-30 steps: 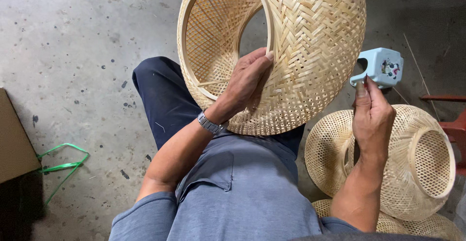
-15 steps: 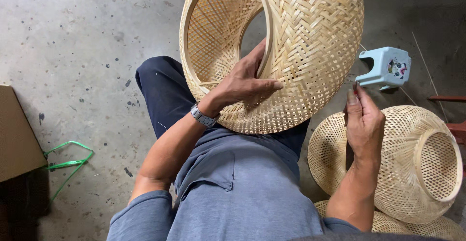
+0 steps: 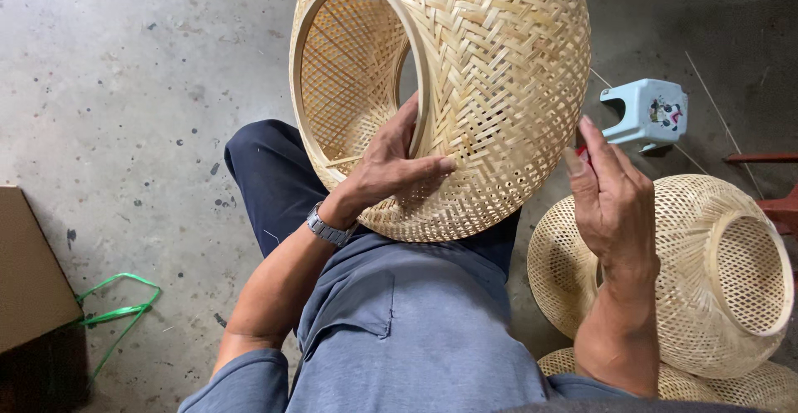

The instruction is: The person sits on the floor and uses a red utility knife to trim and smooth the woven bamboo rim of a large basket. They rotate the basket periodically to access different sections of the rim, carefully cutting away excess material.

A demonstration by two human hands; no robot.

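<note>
A large woven bamboo shade (image 3: 499,72) rests on my lap, its round opening turned to the left. My left hand (image 3: 391,168) grips its lower rim, with the fingers inside the opening and the thumb pressed on the outer weave. A wristwatch (image 3: 330,228) sits on that wrist. My right hand (image 3: 611,201) is raised just right of the shade, close to its side but apart from it. Its fingers are closed together around a small red object (image 3: 583,153), of which only a tip shows.
A small light-blue plastic stool (image 3: 648,114) stands on the concrete floor at the right. A second woven shade (image 3: 731,280) lies beside my right arm, with more below it (image 3: 748,390). A cardboard box (image 3: 29,280) and a green strap (image 3: 116,313) lie at the left.
My right hand has dropped from in front of the blue stool to beside the shade. My left thumb has spread out over the outer weave, and the shade has shifted slightly.
</note>
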